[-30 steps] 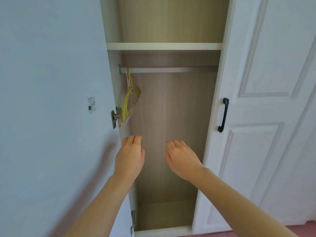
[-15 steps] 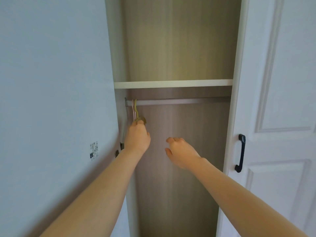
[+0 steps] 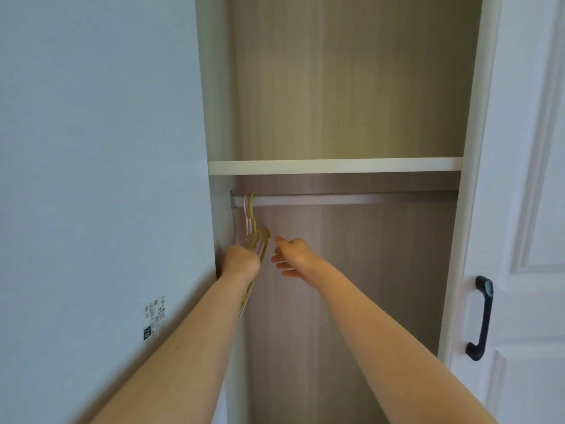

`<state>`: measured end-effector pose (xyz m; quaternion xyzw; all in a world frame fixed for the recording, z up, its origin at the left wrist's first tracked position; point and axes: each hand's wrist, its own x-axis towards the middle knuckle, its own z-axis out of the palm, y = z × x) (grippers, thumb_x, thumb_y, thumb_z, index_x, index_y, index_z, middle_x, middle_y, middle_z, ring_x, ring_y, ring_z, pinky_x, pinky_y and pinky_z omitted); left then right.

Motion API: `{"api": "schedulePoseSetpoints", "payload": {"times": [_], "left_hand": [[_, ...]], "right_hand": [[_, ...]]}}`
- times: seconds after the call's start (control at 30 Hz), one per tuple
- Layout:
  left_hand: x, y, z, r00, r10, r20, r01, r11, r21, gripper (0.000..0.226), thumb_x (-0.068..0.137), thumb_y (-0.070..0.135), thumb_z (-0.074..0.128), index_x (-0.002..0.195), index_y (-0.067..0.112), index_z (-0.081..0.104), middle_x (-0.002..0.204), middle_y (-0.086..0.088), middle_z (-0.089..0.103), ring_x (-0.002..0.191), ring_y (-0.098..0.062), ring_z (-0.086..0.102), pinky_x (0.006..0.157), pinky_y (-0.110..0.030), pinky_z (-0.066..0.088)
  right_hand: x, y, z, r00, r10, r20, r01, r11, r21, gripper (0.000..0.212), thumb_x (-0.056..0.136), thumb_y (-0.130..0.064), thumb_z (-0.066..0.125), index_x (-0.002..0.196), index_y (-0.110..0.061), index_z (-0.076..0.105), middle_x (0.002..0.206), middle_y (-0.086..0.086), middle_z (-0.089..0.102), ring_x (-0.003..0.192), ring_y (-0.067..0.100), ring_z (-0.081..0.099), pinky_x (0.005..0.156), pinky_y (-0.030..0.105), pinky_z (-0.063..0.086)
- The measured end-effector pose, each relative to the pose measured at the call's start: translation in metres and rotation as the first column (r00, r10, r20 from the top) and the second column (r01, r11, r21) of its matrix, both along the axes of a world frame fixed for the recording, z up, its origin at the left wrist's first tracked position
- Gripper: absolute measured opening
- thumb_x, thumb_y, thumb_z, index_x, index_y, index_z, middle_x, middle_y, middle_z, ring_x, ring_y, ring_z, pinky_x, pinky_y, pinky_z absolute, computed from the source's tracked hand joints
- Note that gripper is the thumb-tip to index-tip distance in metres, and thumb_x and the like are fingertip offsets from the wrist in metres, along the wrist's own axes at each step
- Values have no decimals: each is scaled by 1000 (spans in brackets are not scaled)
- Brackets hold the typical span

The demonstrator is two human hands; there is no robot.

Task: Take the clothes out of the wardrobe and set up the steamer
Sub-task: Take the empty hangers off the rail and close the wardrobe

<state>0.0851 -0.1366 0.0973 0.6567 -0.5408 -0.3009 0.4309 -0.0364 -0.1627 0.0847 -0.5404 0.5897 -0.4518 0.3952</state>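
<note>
Right hand (image 3: 292,257) now nearer, fingers spread, empty; left hand (image 3: 241,261) fisted round hangers (image 3: 256,237) under rail (image 3: 336,199).

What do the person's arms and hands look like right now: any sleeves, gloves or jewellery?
Both arms are bare along their whole visible length: no sleeves in view. The left hand and right hand wear no gloves, and no watch, bracelet or ring shows. The picture is slightly blurred, so fine details like nails cannot be judged.

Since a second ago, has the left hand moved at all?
Yes. The left hand has gone up toward the rail and now grips the hangers; a second ago it hovered open, well below them.
</note>
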Motion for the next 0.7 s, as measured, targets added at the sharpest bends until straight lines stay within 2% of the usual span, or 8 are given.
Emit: {"api": "schedulePoseSetpoints", "payload": {"times": [0.13,0.23,0.33,0.43,0.5,0.57,0.63,0.7], "left_hand": [[-4,-6,-8,992,-14,-127,14,1000,-2,30,96,1,44,121,-14,51,122,-28,57,115,-41,55,93,-39,44],[-9,-10,-13,978,-62,-197,62,998,-8,35,95,7,46,125,-10,50,126,-26,56,117,-40,54,97,-40,46],[-12,-14,-18,971,-50,-234,50,999,-6,38,96,11,46,130,-6,47,129,-22,53,122,-37,50,86,-31,38],[-11,-19,-24,957,-34,-287,39,999,11,36,96,7,46,129,-6,46,129,-23,53,121,-37,50,86,-33,39],[-11,-24,-29,948,-36,-318,48,998,30,32,93,8,49,123,-4,52,120,-22,59,115,-37,56,87,-36,44],[-11,-30,-34,930,-61,-361,80,996,37,31,88,13,55,116,-1,58,109,-18,67,103,-34,64,78,-34,46],[-12,-36,-38,913,-74,-402,103,993,50,30,85,16,60,112,2,59,102,-17,69,93,-31,66,68,-31,48],[-11,-38,-40,896,-74,-438,108,993,53,26,86,13,60,110,2,60,101,-18,68,84,-28,65,65,-30,49]], "right_hand": [[12,-19,-2,994,32,105,-40,996,74,59,96,-56,39,124,-5,48,118,16,62,99,27,61,92,40,52],[18,-29,-1,990,59,126,-72,992,106,54,92,-56,48,116,-9,49,110,14,59,95,29,61,92,44,53],[19,-35,1,992,76,97,-86,990,111,40,89,-42,59,109,-7,54,93,12,60,81,27,61,76,36,55],[17,-36,2,994,48,95,-56,995,81,22,88,-19,58,104,-3,57,84,11,64,68,23,60,62,31,53],[16,-37,1,993,37,109,-45,996,71,16,88,-13,56,99,-1,61,86,13,68,65,23,62,61,32,54],[15,-38,0,993,30,118,-38,997,71,14,89,-10,56,96,-1,62,88,13,70,66,23,63,58,31,54],[15,-37,0,990,29,138,-39,997,70,12,88,-9,57,94,1,62,89,14,71,70,24,63,65,37,57],[14,-37,-1,988,30,150,-39,998,58,13,88,-7,58,94,5,62,86,17,68,67,25,62,74,42,58]]}}
